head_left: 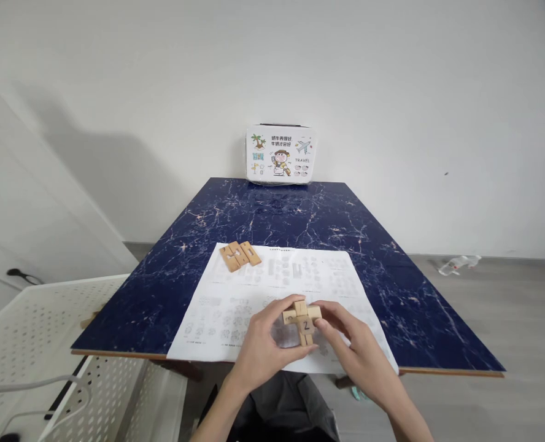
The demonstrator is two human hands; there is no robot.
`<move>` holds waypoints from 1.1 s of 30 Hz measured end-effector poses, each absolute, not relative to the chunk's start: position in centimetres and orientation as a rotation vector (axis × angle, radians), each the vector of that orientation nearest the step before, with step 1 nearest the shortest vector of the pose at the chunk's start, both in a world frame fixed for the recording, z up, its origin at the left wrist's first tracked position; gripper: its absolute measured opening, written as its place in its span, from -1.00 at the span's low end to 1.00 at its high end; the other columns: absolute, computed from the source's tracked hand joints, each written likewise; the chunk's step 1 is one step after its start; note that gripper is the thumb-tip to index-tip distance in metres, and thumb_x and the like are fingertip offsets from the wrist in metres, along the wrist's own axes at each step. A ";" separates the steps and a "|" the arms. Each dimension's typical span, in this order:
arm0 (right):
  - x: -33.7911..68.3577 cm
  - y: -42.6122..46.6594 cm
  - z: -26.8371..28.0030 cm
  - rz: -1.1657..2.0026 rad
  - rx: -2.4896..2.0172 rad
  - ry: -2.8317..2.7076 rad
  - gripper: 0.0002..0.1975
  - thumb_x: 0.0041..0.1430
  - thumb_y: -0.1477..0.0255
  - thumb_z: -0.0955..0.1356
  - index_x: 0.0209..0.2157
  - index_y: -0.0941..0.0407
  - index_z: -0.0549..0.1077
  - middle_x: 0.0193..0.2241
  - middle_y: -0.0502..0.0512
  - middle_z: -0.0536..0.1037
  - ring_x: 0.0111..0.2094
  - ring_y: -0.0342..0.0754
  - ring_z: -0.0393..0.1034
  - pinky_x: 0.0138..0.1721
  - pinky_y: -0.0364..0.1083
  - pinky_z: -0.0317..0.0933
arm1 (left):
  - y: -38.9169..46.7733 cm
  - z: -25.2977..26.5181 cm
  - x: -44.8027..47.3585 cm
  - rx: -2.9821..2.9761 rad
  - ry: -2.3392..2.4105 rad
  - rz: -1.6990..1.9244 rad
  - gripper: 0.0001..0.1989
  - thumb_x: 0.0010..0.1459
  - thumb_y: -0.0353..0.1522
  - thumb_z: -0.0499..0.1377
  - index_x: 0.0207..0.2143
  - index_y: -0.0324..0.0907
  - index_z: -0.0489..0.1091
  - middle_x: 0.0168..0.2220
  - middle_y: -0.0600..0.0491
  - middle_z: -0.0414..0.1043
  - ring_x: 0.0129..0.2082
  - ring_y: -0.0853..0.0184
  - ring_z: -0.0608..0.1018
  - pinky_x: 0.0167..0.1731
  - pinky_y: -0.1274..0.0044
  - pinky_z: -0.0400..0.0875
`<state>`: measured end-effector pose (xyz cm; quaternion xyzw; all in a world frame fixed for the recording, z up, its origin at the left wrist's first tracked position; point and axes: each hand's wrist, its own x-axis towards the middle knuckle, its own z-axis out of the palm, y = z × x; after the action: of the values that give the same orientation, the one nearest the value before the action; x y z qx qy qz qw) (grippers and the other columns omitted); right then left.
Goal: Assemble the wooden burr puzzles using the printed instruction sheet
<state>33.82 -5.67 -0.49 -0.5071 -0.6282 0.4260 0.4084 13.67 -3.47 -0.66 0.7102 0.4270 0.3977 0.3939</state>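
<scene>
A small wooden burr puzzle [305,325], made of interlocked pieces marked with numbers, is held above the front of a printed instruction sheet [272,288]. My left hand [266,337] grips it between thumb below and fingers above. My right hand [348,341] pinches its right-hand piece. A "2" faces me on the front block, and a "3" shows on the left one. Several flat wooden pieces [239,255] with cut-out slots and numbers lie together on the sheet's far left corner.
The sheet lies on a dark blue marbled table [272,212]. A white box [279,155] with cartoon travel prints stands at the back against the wall. To the left is a white perforated rack [37,313] with a cable. A clear plastic wrapper [459,264] lies on the floor at right.
</scene>
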 end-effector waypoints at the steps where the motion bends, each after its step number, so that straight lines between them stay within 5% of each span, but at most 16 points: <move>1: 33.9 -5.6 -0.5 0.987 -1.285 -1.642 -0.66 0.44 0.13 0.28 0.05 0.03 0.44 -0.04 0.17 0.59 -0.01 0.08 0.50 0.02 -0.02 0.37 | -3.4 -0.7 13.7 1.801 1.069 1.018 -0.31 -0.01 -0.29 0.51 0.18 0.05 0.40 0.12 0.06 0.52 0.10 0.14 0.55 0.15 0.35 0.40; 6: 34.4 -5.3 -0.4 0.754 -1.172 -1.858 -0.78 0.47 0.24 0.25 -0.21 0.07 0.41 -0.31 0.05 0.50 -0.28 -0.03 0.41 -0.22 -0.11 0.29 | -3.3 -0.4 13.4 1.796 0.926 0.999 -0.33 -0.03 -0.29 0.52 0.13 0.05 0.42 0.05 0.04 0.50 0.03 0.17 0.56 0.07 0.39 0.46; 19: 33.6 -5.5 -1.9 0.995 -1.158 -1.760 -0.46 0.48 0.11 0.18 -0.56 0.07 0.07 -0.64 -0.11 0.10 -0.58 -0.18 -0.01 -0.49 -0.11 -0.13 | -3.2 -0.7 13.2 1.769 0.859 0.935 -0.27 -0.11 -0.31 0.56 0.14 0.07 0.44 0.00 0.06 0.51 -0.06 0.22 0.57 0.00 0.45 0.48; 28: 33.3 -5.9 -0.3 1.082 -1.274 -1.701 -0.45 0.48 0.04 0.17 -0.54 0.07 0.24 -0.62 -0.05 0.32 -0.54 -0.11 0.22 -0.44 -0.11 0.05 | -3.4 -0.2 13.3 1.732 0.910 0.906 -0.31 -0.02 -0.30 0.52 0.16 0.08 0.41 0.03 0.05 0.52 0.00 0.17 0.57 0.05 0.38 0.47; 33: 33.6 -5.0 -0.4 1.145 -1.329 -1.602 -0.40 0.46 -0.02 0.15 -0.56 0.06 0.26 -0.67 -0.03 0.34 -0.56 -0.08 0.26 -0.43 -0.11 0.12 | -3.3 -0.7 13.3 1.654 0.959 0.914 -0.11 0.01 -0.30 0.50 0.35 0.12 0.22 0.21 -0.01 0.42 0.11 0.13 0.53 0.15 0.29 0.42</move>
<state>33.56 -5.01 -0.44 -0.5190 -0.6254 0.4471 0.3737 13.34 -3.29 -0.73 0.6807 0.3947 0.3763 0.4891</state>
